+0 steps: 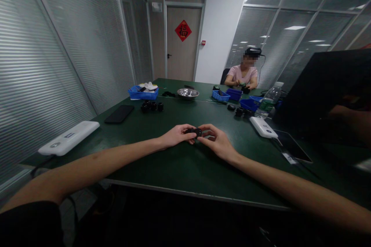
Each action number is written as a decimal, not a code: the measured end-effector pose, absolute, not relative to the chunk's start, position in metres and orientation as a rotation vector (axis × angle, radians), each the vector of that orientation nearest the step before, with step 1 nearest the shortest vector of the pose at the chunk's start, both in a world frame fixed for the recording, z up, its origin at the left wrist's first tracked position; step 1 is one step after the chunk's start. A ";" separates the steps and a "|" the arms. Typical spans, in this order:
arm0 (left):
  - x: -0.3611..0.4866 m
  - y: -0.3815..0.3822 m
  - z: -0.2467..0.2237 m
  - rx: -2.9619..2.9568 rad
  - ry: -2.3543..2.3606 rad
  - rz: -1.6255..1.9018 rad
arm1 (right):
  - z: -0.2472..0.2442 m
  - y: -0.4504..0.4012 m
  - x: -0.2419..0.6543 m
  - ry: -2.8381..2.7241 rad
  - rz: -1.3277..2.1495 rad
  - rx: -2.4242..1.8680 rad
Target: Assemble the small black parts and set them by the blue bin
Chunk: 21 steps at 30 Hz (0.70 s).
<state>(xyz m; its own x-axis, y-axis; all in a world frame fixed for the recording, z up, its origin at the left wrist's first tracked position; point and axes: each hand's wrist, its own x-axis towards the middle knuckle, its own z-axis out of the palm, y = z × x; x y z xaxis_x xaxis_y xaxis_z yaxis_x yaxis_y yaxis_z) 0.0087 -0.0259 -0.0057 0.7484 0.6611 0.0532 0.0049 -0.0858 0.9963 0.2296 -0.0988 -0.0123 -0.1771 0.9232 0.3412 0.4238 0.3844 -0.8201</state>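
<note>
Over the middle of the green table point(174, 170), my left hand point(177, 136) has its fingers closed round a small black part point(198, 132). My right hand point(216, 141) meets it from the other side, thumb and fingertips pinching the part's right end. The part is dark and partly covered by my fingers, so its exact kind cannot be made out. Farther off to the left stands a group of similar small black round parts point(152, 105). More black parts point(240, 111) lie beyond my right hand.
A blue tray point(143, 94), a metal bowl point(188, 94) and blue bins point(233, 94) stand at the back. Flanking my arms are white power banks point(69, 137) with cables, a black tablet-like slab point(119, 114) and a water bottle point(270, 99). Another person point(243, 74) sits across the table.
</note>
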 end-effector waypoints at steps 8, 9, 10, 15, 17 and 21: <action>0.009 -0.027 -0.006 1.562 0.544 0.620 | -0.010 -0.102 0.228 -1.814 0.603 -1.228; 0.009 -0.027 -0.006 1.564 0.554 0.623 | -0.009 -0.102 0.228 -1.820 0.612 -1.261; 0.009 -0.027 -0.006 1.565 0.562 0.625 | -0.008 -0.103 0.228 -1.832 0.618 -1.280; 0.009 -0.026 -0.007 1.554 0.557 0.615 | -0.010 -0.100 0.228 -1.875 0.576 -1.203; 0.010 -0.025 -0.008 1.558 0.540 0.609 | -0.011 -0.100 0.227 -1.886 0.551 -1.185; 0.009 -0.024 -0.009 1.561 0.550 0.638 | -0.010 -0.102 0.227 -1.857 0.547 -1.265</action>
